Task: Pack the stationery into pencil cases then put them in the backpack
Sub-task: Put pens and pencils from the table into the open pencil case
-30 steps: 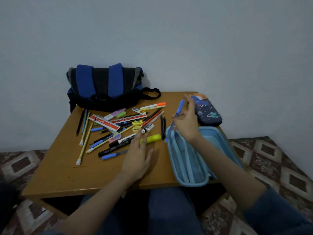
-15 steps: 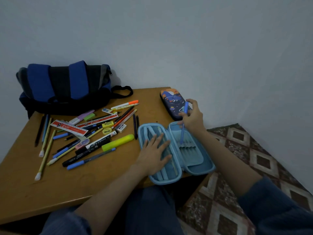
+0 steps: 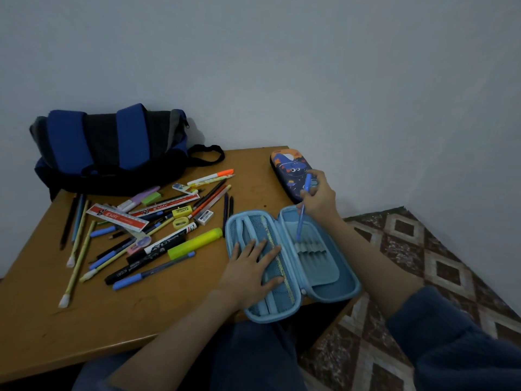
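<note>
Right grip (image 3: 320, 198) around blue pen (image 3: 301, 221) (tip in open case (image 3: 348, 290))

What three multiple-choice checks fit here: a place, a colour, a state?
1. The patterned pencil case lies at the table's: A near left corner; B far right corner; C middle.
2. The pen in the right hand is: A blue; B red; C green.
3. The light-blue pencil case is: A zipped shut; B lying open; C standing on end.
Answers: 1 B, it sits by the wall beyond the right hand. 2 A, its barrel shows blue. 3 B, both halves lie spread, the left hand flat on one.
</note>
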Available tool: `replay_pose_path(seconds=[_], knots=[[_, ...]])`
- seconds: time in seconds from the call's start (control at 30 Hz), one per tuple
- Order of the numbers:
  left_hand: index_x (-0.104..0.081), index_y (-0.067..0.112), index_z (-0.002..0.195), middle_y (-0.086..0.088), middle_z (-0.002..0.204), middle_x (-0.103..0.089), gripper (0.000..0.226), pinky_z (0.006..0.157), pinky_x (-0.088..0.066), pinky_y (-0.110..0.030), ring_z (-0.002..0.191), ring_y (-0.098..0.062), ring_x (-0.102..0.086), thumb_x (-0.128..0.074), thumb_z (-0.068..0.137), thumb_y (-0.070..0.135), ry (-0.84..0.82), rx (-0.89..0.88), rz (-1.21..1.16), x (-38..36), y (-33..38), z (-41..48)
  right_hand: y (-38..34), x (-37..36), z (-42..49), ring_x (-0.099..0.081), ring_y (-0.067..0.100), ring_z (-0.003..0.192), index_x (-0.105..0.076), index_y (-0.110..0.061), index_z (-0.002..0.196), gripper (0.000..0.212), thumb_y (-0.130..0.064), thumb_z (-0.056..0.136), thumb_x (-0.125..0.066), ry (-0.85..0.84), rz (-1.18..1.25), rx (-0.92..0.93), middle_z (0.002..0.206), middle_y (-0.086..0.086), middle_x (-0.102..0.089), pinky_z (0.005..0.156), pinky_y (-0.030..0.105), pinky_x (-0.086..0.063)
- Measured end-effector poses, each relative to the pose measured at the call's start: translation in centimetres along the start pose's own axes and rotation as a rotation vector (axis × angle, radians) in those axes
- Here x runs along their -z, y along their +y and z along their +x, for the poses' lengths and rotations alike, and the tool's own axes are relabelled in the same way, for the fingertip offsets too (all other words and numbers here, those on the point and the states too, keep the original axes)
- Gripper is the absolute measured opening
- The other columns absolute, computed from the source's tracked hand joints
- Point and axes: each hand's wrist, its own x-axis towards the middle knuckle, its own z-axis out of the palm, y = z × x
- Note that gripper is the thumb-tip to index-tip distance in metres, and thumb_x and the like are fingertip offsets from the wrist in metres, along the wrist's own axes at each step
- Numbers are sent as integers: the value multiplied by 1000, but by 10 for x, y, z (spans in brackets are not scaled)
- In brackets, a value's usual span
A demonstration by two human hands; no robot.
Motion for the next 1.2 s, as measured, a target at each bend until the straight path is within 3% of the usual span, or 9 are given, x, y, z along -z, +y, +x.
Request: replay_pose_path(seconds=[0.27,0.53,0.63,0.7,0.77,0.87,1.0,1.1,1.2], knots=[[8,37,147,2,158,3,69,116,9,-45,145,-21,8,-22,91,64,-9,-2,-3,1,1,-1,0,-13,3,-53,23,54,-50,-8,124,36,3,90,-44,-149,-72,-114,68,5,-49,63,49,-57],[7,38,147,2,158,2,69,117,6,-45,145,-20,6,-23,91,64,-4,1,20,4,-11,-1,-6,-23,0,-51,26,71,-48,-7,130,40,0,91,-46,-241,-237,-66,83,14,-53,77,54,-53],[8,37,147,2,158,3,69,117,6,-46,145,-20,7,-22,91,64,-8,7,29,4,-12,-1,-9,-28,-1,-49,24,68,-48,-5,131,41,-1,90,-46,-312,-324,-54,72,7,-49,76,38,-55],[9,36,147,3,158,3,70,117,5,-46,145,-20,7,-22,90,64,-8,11,35,4,-12,0,-13,-29,-2,-44,17,56,-48,-4,130,41,-2,90,-47,-344,-370,-60,67,2,-47,54,16,-48],[10,36,147,3,158,3,70,117,6,-46,145,-20,7,-21,90,64,-10,12,37,4,-12,0,-17,-27,-5,-50,19,59,-51,-3,128,39,-4,89,-49,-367,-414,-50,77,9,-56,53,22,-47],[10,36,147,2,158,3,70,117,6,-46,145,-20,7,-20,90,65,-14,13,38,4,-12,1,-20,-25,-11,-61,36,93,-55,5,122,35,-12,92,-50,-436,-524,-53,112,24,-62,79,44,-52],[11,36,146,2,158,4,70,117,7,-46,145,-20,8,-20,90,64,-15,17,43,4,-11,1,-15,-21,-19,-53,23,78,-46,0,133,44,-4,89,-49,-521,-580,-89,125,23,-55,67,30,-45],[12,36,146,2,158,5,70,116,7,-46,145,-20,8,-19,90,64,-23,16,50,4,-10,0,-13,-16,-20,-55,28,85,-49,1,125,39,2,86,-52,-522,-553,-150,117,20,-56,74,35,-49],[13,36,146,2,158,5,70,116,7,-46,145,-20,8,-20,91,64,-18,17,48,4,-11,0,-15,-13,-21,-50,20,65,-56,5,115,33,5,82,-58,-542,-537,-216,77,8,-54,59,29,-46]])
